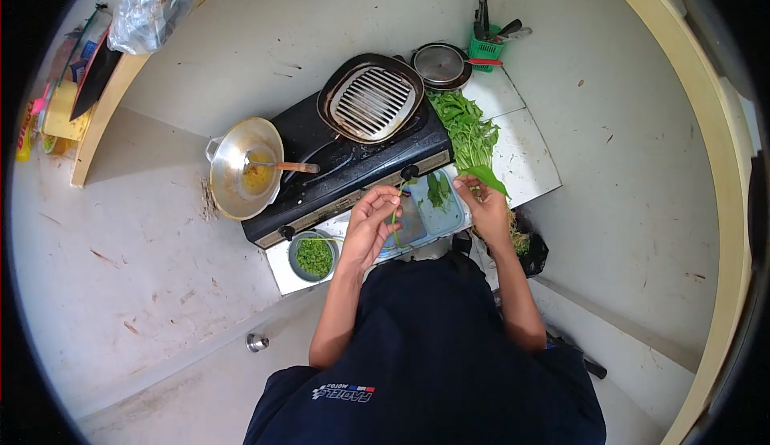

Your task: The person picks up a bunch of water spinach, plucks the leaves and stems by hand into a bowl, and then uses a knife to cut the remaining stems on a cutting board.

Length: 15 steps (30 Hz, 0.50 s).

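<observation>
My left hand [370, 227] pinches a thin green stem [396, 219] upright between thumb and fingers. In my right hand [486, 214], thumb and fingertips are closed on a broad green leaf [486, 177] that points to the right. Between and beyond the hands sits a light blue plastic container [451, 217] with a few loose leaves [438, 191] in it. A heap of leafy greens [467, 128] lies on the white tiles just beyond my right hand. Left of my left hand stands a bowl of chopped greens [314, 258].
A black gas stove [321, 174] carries a ridged grill pan [371, 100] and a wok [241, 192] with a wooden-handled utensil [298, 167]. At the back right are a strainer [439, 64] and a green utensil basket [484, 48]. A black plastic bag [535, 254] with plant scraps hangs right.
</observation>
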Available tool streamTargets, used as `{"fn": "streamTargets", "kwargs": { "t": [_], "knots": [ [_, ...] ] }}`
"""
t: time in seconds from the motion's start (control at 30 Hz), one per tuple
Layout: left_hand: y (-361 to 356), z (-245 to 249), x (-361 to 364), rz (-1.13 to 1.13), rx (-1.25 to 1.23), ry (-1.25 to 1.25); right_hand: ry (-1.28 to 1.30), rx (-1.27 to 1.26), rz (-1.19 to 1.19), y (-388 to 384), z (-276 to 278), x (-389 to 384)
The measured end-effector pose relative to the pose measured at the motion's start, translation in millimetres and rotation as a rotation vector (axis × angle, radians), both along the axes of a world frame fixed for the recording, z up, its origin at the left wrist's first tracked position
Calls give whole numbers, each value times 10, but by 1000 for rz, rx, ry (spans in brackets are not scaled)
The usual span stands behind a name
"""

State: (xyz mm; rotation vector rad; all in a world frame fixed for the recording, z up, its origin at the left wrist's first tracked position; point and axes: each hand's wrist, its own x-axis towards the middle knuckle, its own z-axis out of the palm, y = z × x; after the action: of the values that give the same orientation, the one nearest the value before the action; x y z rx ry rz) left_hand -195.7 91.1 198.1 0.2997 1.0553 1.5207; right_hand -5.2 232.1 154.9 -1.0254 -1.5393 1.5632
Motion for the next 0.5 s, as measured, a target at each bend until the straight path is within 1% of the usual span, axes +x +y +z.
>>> {"fn": "streamTargets", "kwargs": {
  "t": [0.03,0.13,0.23,0.33,0.43,0.5],
  "knots": [
    [-11,-5,-15,17,-3,8,-28,13,12,42,-36,19],
    [-46,-26,-44,77,-45,28,-243,178,95,140,-140,71],
    [-88,-52,-56,126,-3,10,-469,239,281,240,-658,192],
    [-151,-27,-48,185,-27,12,-567,159,365,231,-955,283],
    [-240,-46,-22,261,-14,2,-579,110,392,228,-1205,310],
    [-297,-79,-5,307,-11,-14,-551,137,391,255,-1334,288]
  ]
}}
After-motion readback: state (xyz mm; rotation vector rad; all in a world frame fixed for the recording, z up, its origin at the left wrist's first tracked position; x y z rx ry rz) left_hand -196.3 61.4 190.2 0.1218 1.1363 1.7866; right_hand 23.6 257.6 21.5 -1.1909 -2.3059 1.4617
